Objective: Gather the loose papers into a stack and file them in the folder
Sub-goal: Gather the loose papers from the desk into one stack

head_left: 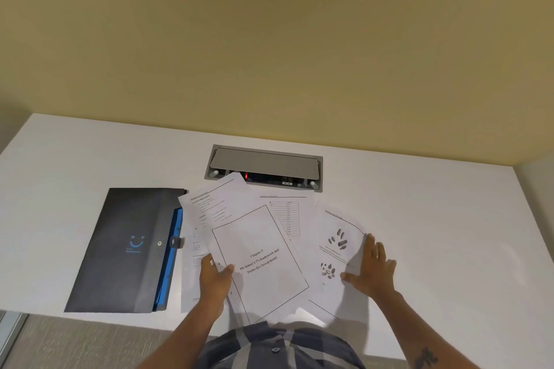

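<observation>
Head view, looking down on loose papers [269, 237] fanned across a white desk [434, 204], overlapping one another, not yet squared into a stack. Topmost, a framed title sheet [260, 260] printed "Chapter 3", tilted, its near corner reaching past the desk's front edge. Beneath and behind it, a text page [209, 204] angled up to the left, its far corner lapping the recessed grey cable box [263, 166]. Further back, a table page [287, 219] with a ruled grid, mostly covered. To the right, a picture page [335, 246] with small dark figures, skewed and partly tucked under the title sheet.

Left hand [214, 277] closed on the left edge of the title sheet, thumb on top, fingers curled under, pinching the paper. Right hand [371, 269] flat and spread, palm down, fingers resting on the right edge of the picture page, thumb pointing toward the middle of the pile; pressing rather than gripping.

Just left of the papers, a dark folder [126, 249] lying flat, its right side touching or slipping under the text page. Flap shut over the front, with a snap button near its edge and a blue smiling logo on the cover. Along the folder's right side, blue inner pockets [174, 252] showing in a narrow strip; contents of the pockets not visible.

Cable box lid half raised at the back of the desk, with a red light and dark sockets in the slot below. Beyond, a plain yellow wall [269, 39]. At the bottom, a striped grey shirt [278, 347] and both bare forearms.
</observation>
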`<control>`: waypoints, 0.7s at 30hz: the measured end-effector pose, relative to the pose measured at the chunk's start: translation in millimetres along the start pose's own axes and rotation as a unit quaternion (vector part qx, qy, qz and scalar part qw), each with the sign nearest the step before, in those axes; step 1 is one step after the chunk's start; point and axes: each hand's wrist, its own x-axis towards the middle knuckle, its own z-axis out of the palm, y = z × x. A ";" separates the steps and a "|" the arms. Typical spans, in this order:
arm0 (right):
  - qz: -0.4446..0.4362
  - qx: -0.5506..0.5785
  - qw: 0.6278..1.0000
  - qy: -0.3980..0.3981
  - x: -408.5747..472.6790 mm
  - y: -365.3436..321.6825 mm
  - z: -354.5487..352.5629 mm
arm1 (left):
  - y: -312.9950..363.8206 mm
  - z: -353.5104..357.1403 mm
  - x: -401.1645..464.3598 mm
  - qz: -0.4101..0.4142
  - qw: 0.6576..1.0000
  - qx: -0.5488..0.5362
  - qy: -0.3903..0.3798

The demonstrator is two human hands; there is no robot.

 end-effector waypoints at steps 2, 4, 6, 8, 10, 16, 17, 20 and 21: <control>-0.016 0.009 0.999 0.028 -5.2 -2.7 4.9 | 0.7 2.2 -1.3 0.000 1.000 -0.005 0.004; -0.032 0.056 0.996 0.057 -10.0 -6.2 9.2 | 2.5 2.3 -2.7 -0.003 1.000 -0.002 0.009; -0.019 0.137 0.986 0.088 -15.6 -11.3 13.8 | 3.1 0.4 -3.3 -0.010 1.000 0.000 0.012; 0.029 0.243 0.964 0.104 -21.5 -17.4 19.4 | 2.2 -3.4 -3.0 -0.013 1.000 0.002 0.011; 0.090 0.365 0.921 0.100 -26.2 -23.0 23.8 | 1.0 -8.6 -1.8 -0.012 1.000 -0.001 0.006; 0.149 0.467 0.861 0.134 -29.0 -10.0 27.5 | 3.5 -25.1 -2.7 -0.043 0.999 -0.025 0.018; 0.147 0.459 0.864 0.144 -28.9 -2.9 26.7 | 4.8 -28.1 -2.4 -0.046 0.998 -0.033 0.020; 0.127 0.435 0.870 0.193 -29.5 23.2 19.6 | 11.6 -36.6 -2.3 -0.044 0.998 -0.041 0.021; 0.121 0.432 0.869 0.210 -30.4 32.1 14.7 | 14.2 -39.4 -2.5 -0.036 0.998 -0.045 0.019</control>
